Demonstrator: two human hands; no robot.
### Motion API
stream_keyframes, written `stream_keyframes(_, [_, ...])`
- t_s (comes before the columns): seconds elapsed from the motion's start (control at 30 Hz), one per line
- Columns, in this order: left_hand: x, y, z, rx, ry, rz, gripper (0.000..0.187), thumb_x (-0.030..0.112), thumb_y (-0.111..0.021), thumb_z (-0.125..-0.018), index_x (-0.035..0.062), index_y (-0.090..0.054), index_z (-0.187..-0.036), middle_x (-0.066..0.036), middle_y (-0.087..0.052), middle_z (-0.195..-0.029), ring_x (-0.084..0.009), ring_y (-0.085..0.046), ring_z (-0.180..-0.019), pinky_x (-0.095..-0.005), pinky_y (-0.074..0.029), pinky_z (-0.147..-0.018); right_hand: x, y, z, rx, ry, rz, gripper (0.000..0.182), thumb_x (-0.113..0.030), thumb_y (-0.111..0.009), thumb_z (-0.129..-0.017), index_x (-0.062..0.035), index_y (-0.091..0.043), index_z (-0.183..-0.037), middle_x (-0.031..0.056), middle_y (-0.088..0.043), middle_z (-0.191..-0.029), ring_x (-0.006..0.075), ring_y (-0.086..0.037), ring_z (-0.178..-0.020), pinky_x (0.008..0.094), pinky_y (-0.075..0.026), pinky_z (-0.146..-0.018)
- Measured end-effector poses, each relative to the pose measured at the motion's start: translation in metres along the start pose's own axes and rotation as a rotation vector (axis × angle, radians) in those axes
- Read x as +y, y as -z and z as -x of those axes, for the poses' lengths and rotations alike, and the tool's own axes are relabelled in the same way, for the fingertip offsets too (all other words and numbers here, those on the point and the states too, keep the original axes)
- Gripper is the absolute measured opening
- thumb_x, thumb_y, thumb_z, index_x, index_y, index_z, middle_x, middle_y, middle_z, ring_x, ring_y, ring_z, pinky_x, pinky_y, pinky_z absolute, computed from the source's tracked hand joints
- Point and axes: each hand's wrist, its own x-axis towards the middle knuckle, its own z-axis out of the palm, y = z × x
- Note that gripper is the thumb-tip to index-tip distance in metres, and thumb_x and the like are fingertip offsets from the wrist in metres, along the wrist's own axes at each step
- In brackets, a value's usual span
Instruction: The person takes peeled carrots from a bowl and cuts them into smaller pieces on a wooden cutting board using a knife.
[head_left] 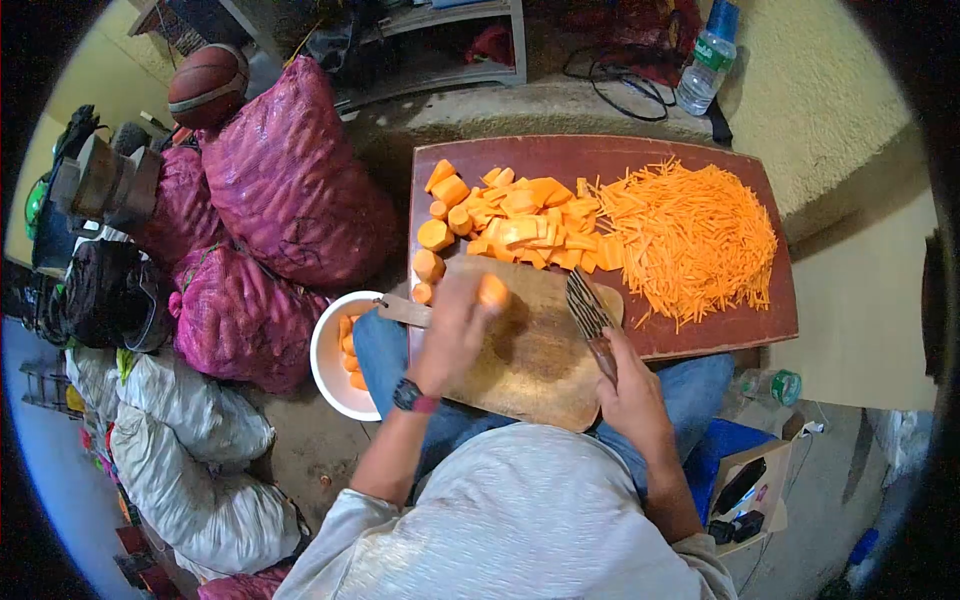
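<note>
My left hand (450, 335), smeared by motion, is over the left part of a wooden cutting board (540, 370). Its fingers close on a short carrot piece (492, 291). In my right hand (632, 395) is the brown handle of a knife (586, 305), whose dark, striped blade points away from me over the board's right side. Beyond the board lie carrot slices (530, 220), with thick carrot chunks (435, 235) along their left. A large heap of carrot shreds (700, 245) covers the right of the low table.
The reddish-brown table (590, 150) supports the board's far part; its near part rests over my legs. A white basin (325, 375) with carrot pieces stands left. Pink mesh sacks (295, 180), a basketball (208, 86) and white sacks (190, 470) crowd the left; a water bottle (707, 60) stands behind.
</note>
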Motion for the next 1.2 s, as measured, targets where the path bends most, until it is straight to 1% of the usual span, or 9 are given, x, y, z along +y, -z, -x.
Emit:
stream_keyframes(0.2, [0.029,-0.037,0.033,-0.182,-0.022,-0.056,0.047,0.017,-0.075,-0.098,-0.0052,-0.060,-0.138,-0.022,-0.065,-0.119,-0.0429,-0.060,-0.111,-0.0528,-0.048,-0.098,-0.013,0.010,0.014,-0.054,-0.025,-0.092,0.054,-0.013,-0.066,-0.102,-0.0010,-0.050,-0.152,0.0307,-0.066,-0.138,0.0496,-0.066,-0.125,0.0520,-0.054,-0.104])
stream_keyframes(0.37, [0.025,-0.036,0.032,-0.119,-0.027,-0.007,0.052,0.009,-0.082,-0.092,-0.0010,-0.061,-0.138,-0.022,-0.064,-0.124,-0.0430,-0.062,-0.116,-0.0498,-0.051,-0.102,-0.017,0.005,0.022,-0.097,0.040,-0.252,0.045,-0.016,-0.064,-0.106,-0.0006,-0.055,-0.147,0.0307,-0.071,-0.125,0.0485,-0.069,-0.119,0.0501,-0.056,-0.097])
stream_keyframes(0.47, [0.020,-0.040,0.033,-0.114,-0.119,-0.001,0.044,0.015,-0.078,-0.095,-0.0002,-0.063,-0.133,-0.021,-0.062,-0.124,-0.0416,-0.061,-0.112,-0.0497,-0.048,-0.094,-0.017,0.003,0.022,-0.151,-0.005,-0.285,0.041,-0.016,-0.062,-0.108,-0.0010,-0.056,-0.145,0.0301,-0.072,-0.117,0.0490,-0.071,-0.113,0.0502,-0.057,-0.091])
stream_keyframes(0.53, [0.022,-0.041,0.032,-0.117,-0.127,-0.066,0.044,0.014,-0.079,-0.092,-0.0002,-0.063,-0.131,-0.021,-0.061,-0.124,-0.0402,-0.061,-0.110,-0.0496,-0.048,-0.094,-0.021,0.005,0.023,-0.164,0.003,-0.318,0.040,-0.014,-0.061,-0.109,0.0042,-0.057,-0.143,0.0264,-0.073,-0.107,0.0378,-0.075,-0.100,0.0433,-0.057,-0.089])
stream_keyframes(0.57, [0.023,-0.041,0.032,-0.124,-0.127,-0.063,0.044,0.014,-0.079,-0.092,-0.0002,-0.063,-0.131,-0.021,-0.061,-0.124,-0.0402,-0.061,-0.110,-0.0496,-0.048,-0.094,-0.022,0.008,0.024,-0.162,-0.005,-0.321,0.040,-0.014,-0.061,-0.109,0.0042,-0.057,-0.143,0.0264,-0.073,-0.107,0.0378,-0.075,-0.100,0.0433,-0.057,-0.089])
stream_keyframes(0.73, [0.037,-0.038,0.032,-0.254,-0.126,-0.211,0.053,0.008,-0.083,-0.082,-0.0022,-0.063,-0.130,-0.022,-0.061,-0.126,-0.0431,-0.061,-0.111,-0.0514,-0.051,-0.096,-0.031,0.022,0.032,-0.186,0.007,-0.278,0.039,-0.014,-0.061,-0.108,0.0020,-0.056,-0.144,0.0270,-0.073,-0.109,0.0430,-0.075,-0.100,0.0455,-0.057,-0.087])
stream_keyframes(0.83, [0.034,-0.043,0.037,-0.185,-0.186,-0.198,0.046,0.014,-0.081,-0.087,-0.0005,-0.065,-0.128,-0.021,-0.060,-0.121,-0.0405,-0.060,-0.106,-0.0492,-0.048,-0.092,-0.033,0.030,0.037,-0.232,-0.028,-0.251,0.041,-0.014,-0.062,-0.108,0.0008,-0.055,-0.146,0.0285,-0.072,-0.114,0.0461,-0.073,-0.106,0.0475,-0.057,-0.090])
stream_keyframes(1.03, [0.027,-0.046,0.041,-0.201,-0.185,-0.186,0.046,0.014,-0.081,-0.086,0.0009,-0.066,-0.127,-0.021,-0.059,-0.124,-0.0398,-0.060,-0.106,-0.0500,-0.048,-0.091,-0.031,0.038,0.038,-0.273,-0.005,-0.225,0.043,-0.018,-0.062,-0.108,-0.0031,-0.051,-0.147,0.0308,-0.071,-0.122,0.0518,-0.070,-0.111,0.0550,-0.058,-0.091])
stream_keyframes(1.2, [0.026,-0.045,0.040,-0.242,-0.202,-0.196,0.048,0.014,-0.083,-0.083,0.0024,-0.067,-0.127,-0.021,-0.059,-0.125,-0.0396,-0.059,-0.106,-0.0511,-0.047,-0.091,-0.047,0.053,0.031,-0.400,-0.098,-0.148,0.047,-0.019,-0.062,-0.108,-0.0011,-0.050,-0.150,0.0313,-0.069,-0.130,0.0520,-0.069,-0.115,0.0545,-0.057,-0.094])
